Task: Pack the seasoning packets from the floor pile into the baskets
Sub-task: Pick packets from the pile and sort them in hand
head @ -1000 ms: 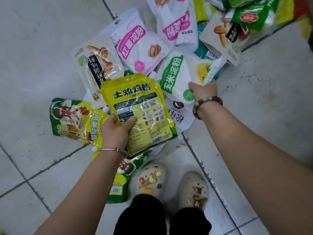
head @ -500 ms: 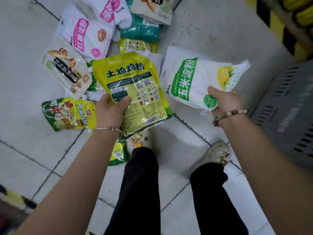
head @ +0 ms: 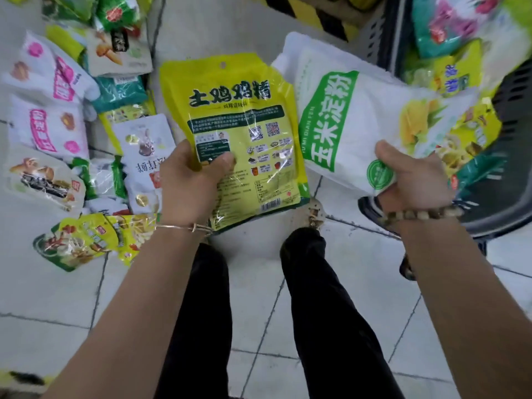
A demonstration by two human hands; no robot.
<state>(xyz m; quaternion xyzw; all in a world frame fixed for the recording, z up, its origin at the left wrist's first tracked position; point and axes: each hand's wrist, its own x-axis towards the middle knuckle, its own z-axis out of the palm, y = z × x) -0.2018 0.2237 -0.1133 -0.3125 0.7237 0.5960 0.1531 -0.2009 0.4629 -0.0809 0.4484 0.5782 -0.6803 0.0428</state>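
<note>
I am lifting the white starch packet (head: 345,125) off the floor pile (head: 72,125) with my right hand (head: 414,177) and swinging it to the right. Its far end is now reaching over the dark basket (head: 506,180), which is coming into sight with packets already in it. My left hand (head: 190,180) is bringing the yellow packet (head: 244,133) up alongside, so its edge is now just beside the white one. I am turning away from the pile, which is sliding to the left of my view.

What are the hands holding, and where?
Left hand grips the yellow packet at its lower left edge; right hand grips the white bag at its lower edge.
</note>
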